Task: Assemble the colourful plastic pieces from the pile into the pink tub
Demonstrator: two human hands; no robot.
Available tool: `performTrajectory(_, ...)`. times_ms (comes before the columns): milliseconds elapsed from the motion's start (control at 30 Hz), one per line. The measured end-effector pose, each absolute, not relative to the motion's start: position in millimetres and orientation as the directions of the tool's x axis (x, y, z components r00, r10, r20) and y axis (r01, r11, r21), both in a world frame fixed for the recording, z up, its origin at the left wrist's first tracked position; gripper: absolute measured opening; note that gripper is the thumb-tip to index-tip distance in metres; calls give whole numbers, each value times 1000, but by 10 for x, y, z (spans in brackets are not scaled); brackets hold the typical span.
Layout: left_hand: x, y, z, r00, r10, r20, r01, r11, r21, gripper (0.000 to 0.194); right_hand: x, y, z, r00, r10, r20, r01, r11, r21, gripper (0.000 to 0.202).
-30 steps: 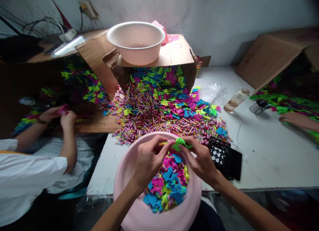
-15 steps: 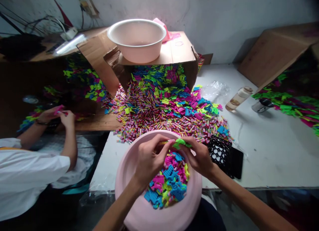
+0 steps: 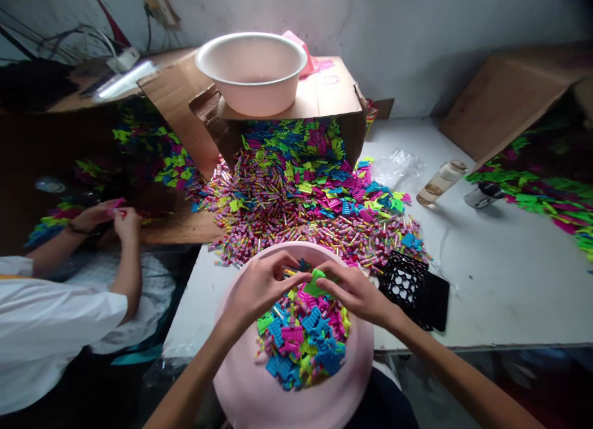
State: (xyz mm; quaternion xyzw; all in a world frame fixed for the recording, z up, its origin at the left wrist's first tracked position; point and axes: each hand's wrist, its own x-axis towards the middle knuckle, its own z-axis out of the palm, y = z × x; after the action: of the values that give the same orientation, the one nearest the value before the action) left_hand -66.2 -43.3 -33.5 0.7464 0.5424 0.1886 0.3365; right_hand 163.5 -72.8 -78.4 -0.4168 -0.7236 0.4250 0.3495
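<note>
My right hand (image 3: 354,290) pinches a flat bright green plastic piece (image 3: 315,283) above the pink basin (image 3: 231,367). Beside it, my left hand (image 3: 262,287) is closed with its fingertips close to the green piece. A small striped tube (image 3: 290,273) shows partly between my left thumb and fingers; the rest of it is hidden. Inside the basin lies a heap of blue, pink and yellow plastic pieces (image 3: 315,324) with some striped tubes among them.
Behind the basin spreads a pile of striped tubes (image 3: 278,213), below an open cardboard box (image 3: 343,89) bearing a pale bowl (image 3: 259,95). To the right are a black crate (image 3: 403,287), phone-like slab (image 3: 438,300), bottle (image 3: 440,183) and metal cup (image 3: 482,196). A co-worker's hands (image 3: 109,219) work at left.
Both my hands have moved slightly lower and left with the green piece. More pieces show at the left of the heap. The co-worker's hands stay near the same spot.
</note>
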Motion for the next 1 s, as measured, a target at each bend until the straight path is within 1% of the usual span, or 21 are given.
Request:
performTrajectory(33,-760,-411,-341,251,967,-55,782,-168,600,37,1713,-610,-835,-448,886,120,347,295,-890,19)
performTrajectory(67,-866,-395,-350,139,990,-13,860,-114,498,41,1808,-465,-905,-447,889,97,398,295,-869,20)
performTrajectory(100,-976,-386,-369,50,999,12,899,-50,435,42,1916,-298,-992,-358,928,103,460,271,-845,22)
performTrajectory(133,-1083,-385,-401,-13,1000,17,907,5,420,40,2030,-115,-1087,-207,971,118,530,213,-821,23)
performTrajectory(200,-1260,-408,-513,-97,995,27,885,74,460,33,2245,269,-1277,-32,985,168,590,154,-792,25)
performTrajectory(267,-1361,-466,-678,-121,993,13,842,96,530,30,2392,621,-1431,65,976,210,612,127,-781,27)
performTrajectory(333,-1385,-552,-853,-80,997,4,767,59,640,28,2447,895,-1535,127,966,227,609,105,-786,31)
performTrajectory(400,-1357,-650,-988,-45,998,-33,635,54,770,29,2425,1070,-1594,170,959,226,584,87,-807,35)
performTrajectory(467,-1308,-740,-1057,-59,995,-86,475,104,874,35,2366,1144,-1621,195,958,211,541,75,-838,34)
performTrajectory(533,-1256,-805,-1060,-97,988,-122,343,148,928,37,2302,1121,-1625,200,962,188,483,70,-873,32)
performTrajectory(567,-1228,-823,-1043,-120,985,-120,305,151,940,35,2270,1075,-1618,201,964,172,449,65,-891,30)
performTrajectory(633,-1156,-829,-986,-170,982,-88,285,135,949,32,2199,915,-1581,200,971,129,373,46,-927,30)
performTrajectory(733,-984,-773,-857,-194,979,-69,276,122,954,33,2036,528,-1444,157,986,46,251,5,-968,38)
performTrajectory(833,-748,-690,-665,-98,992,-84,183,101,978,30,1824,48,-1192,46,998,-48,83,-51,-995,45)
performTrajectory(900,-597,-651,-502,-2,999,-49,129,49,990,28,1704,-248,-976,-67,989,-129,-161,-139,-977,41)
performTrajectory(933,-534,-641,-417,50,998,-23,118,17,993,27,1659,-373,-864,-111,983,-148,-228,-170,-959,38)
performTrajectory(967,-482,-637,-335,99,995,4,122,-16,992,26,1625,-479,-757,-138,977,-160,-266,-192,-945,35)
performTrajectory(1000,-440,-639,-260,142,989,31,137,-51,989,25,1600,-565,-659,-151,975,-163,-270,-200,-942,34)
